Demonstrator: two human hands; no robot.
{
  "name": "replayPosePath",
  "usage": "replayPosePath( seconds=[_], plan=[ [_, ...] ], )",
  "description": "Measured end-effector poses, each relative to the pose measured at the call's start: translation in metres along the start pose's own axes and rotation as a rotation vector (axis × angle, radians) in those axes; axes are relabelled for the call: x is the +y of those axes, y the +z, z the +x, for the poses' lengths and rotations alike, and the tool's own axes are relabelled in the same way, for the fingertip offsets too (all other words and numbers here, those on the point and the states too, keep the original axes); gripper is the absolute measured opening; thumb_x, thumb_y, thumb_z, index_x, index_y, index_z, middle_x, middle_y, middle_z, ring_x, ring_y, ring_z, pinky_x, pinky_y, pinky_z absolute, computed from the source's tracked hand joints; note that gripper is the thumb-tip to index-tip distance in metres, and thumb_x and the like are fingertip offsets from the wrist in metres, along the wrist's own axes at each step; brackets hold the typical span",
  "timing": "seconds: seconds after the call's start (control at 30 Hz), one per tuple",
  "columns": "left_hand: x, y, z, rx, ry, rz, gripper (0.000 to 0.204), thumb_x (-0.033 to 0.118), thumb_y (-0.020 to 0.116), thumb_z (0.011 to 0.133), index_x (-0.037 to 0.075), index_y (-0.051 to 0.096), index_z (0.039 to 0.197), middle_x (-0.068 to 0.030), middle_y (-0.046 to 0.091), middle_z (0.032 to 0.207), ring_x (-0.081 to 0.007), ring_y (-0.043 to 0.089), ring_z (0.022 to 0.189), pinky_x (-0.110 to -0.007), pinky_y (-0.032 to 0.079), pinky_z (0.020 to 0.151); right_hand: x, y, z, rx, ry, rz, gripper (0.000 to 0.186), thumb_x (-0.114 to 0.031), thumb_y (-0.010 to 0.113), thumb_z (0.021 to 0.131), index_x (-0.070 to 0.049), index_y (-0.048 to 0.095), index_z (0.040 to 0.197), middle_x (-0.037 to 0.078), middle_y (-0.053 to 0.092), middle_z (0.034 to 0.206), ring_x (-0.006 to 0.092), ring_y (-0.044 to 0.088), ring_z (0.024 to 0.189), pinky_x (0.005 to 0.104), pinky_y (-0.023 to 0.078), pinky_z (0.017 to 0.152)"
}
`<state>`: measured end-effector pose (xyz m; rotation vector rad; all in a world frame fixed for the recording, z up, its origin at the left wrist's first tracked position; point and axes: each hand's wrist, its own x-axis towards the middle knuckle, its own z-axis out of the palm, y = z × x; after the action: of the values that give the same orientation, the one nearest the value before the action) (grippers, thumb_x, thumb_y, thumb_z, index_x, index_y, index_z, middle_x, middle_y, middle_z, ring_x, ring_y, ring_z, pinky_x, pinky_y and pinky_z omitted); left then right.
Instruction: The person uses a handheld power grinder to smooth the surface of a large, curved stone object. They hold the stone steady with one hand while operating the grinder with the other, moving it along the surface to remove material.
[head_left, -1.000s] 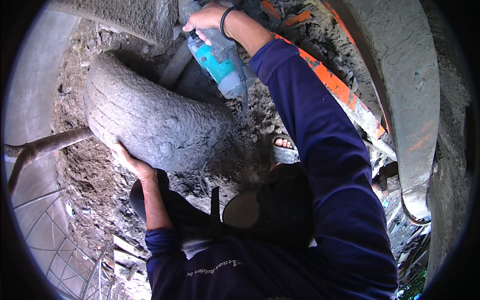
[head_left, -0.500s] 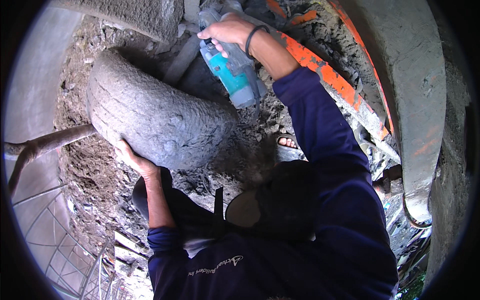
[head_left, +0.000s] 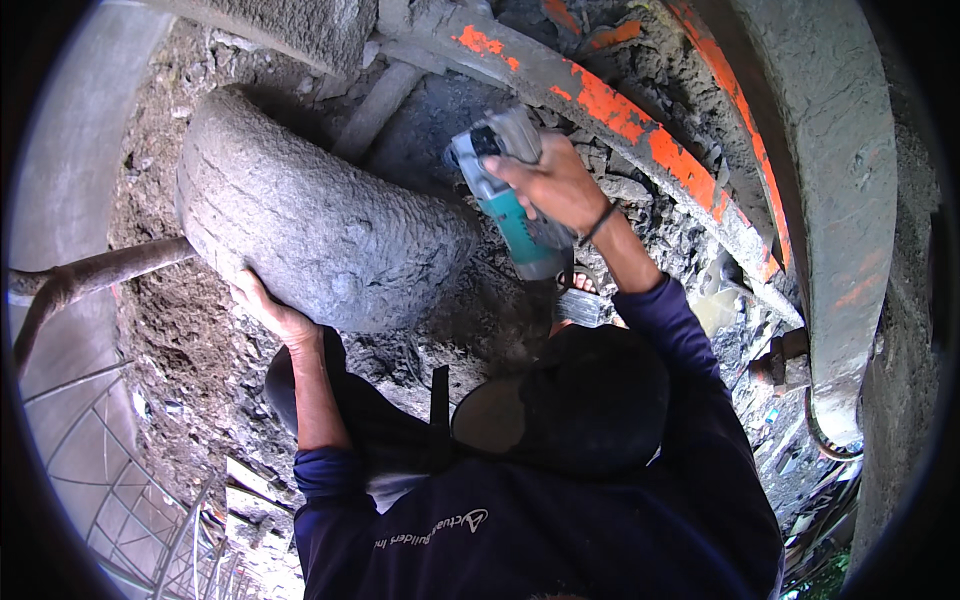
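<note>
My left hand (head_left: 274,310) grips the lower left edge of a large, curved, rough grey concrete piece (head_left: 330,230), its fingertips against the surface. My right hand (head_left: 560,185) is closed on a teal and grey power tool (head_left: 520,235), which is tilted just right of the curved piece. The tool's lower end is over the rubble near my sandalled foot (head_left: 575,295). My dark-clad bent legs are below the piece.
Rusty pipe (head_left: 110,268) meets the left side of the curved piece. Orange-flecked, dust-coated beams (head_left: 670,160) and a long grey slab (head_left: 830,200) run down the right. A concrete block (head_left: 280,25) is above. Wire mesh (head_left: 120,480) lies lower left among broken debris (head_left: 170,380).
My right hand and the tool have moved down and to the right, away from the top edge of the picture. My left hand stays on the concrete piece.
</note>
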<state>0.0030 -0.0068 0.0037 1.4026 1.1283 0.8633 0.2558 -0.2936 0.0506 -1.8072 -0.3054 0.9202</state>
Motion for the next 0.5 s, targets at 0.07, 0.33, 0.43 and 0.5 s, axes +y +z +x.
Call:
replayPosePath(
  seconds=[0.07, 0.33, 0.43, 0.5],
  plan=[
    [-0.008, -0.007, 0.004, -0.030, -0.007, 0.001, 0.078, 0.056, 0.052, 0.104, -0.002, 0.036, 0.154, -0.0229, 0.043, 0.150, -0.0308, 0.046, 0.136, -0.050, 0.034, 0.118, 0.016, 0.003, -0.018, 0.032, -0.017, 0.010, 0.034, -0.026, 0.075, 0.097, 0.003, 0.067, 0.112, 0.005, 0.067, 0.079, 0.0112, 0.059, 0.052, 0.0302, 0.048, 0.047],
    [-0.022, -0.015, 0.003, -0.019, -0.072, -0.139, 0.082, 0.056, 0.057, 0.102, 0.001, 0.033, 0.158, -0.0211, 0.041, 0.155, -0.0293, 0.044, 0.139, -0.047, 0.032, 0.119, 0.071, 0.017, -0.070, 0.208, 0.009, 0.176, 0.022, -0.021, 0.074, 0.101, -0.003, 0.063, 0.101, -0.001, 0.059, 0.067, 0.0076, 0.055, 0.052, 0.0262, 0.043, 0.048],
    [-0.017, -0.009, 0.000, 0.019, -0.055, -0.148, 0.084, 0.057, 0.059, 0.101, 0.001, 0.032, 0.158, -0.0208, 0.042, 0.155, -0.0293, 0.044, 0.139, -0.047, 0.033, 0.119, 0.062, 0.002, -0.052, 0.106, 0.076, 0.090, 0.021, -0.020, 0.073, 0.101, -0.002, 0.064, 0.101, 0.000, 0.060, 0.067, 0.0076, 0.055, 0.051, 0.0263, 0.043, 0.047],
    [-0.012, -0.003, 0.000, 0.023, -0.056, -0.125, 0.083, 0.056, 0.059, 0.101, 0.001, 0.033, 0.157, -0.0203, 0.043, 0.153, -0.0291, 0.045, 0.138, -0.047, 0.034, 0.118, 0.042, -0.008, -0.034, 0.119, 0.104, 0.017, 0.022, -0.020, 0.074, 0.100, 0.000, 0.067, 0.098, 0.001, 0.060, 0.065, 0.0085, 0.055, 0.049, 0.0278, 0.044, 0.045]
  ],
)
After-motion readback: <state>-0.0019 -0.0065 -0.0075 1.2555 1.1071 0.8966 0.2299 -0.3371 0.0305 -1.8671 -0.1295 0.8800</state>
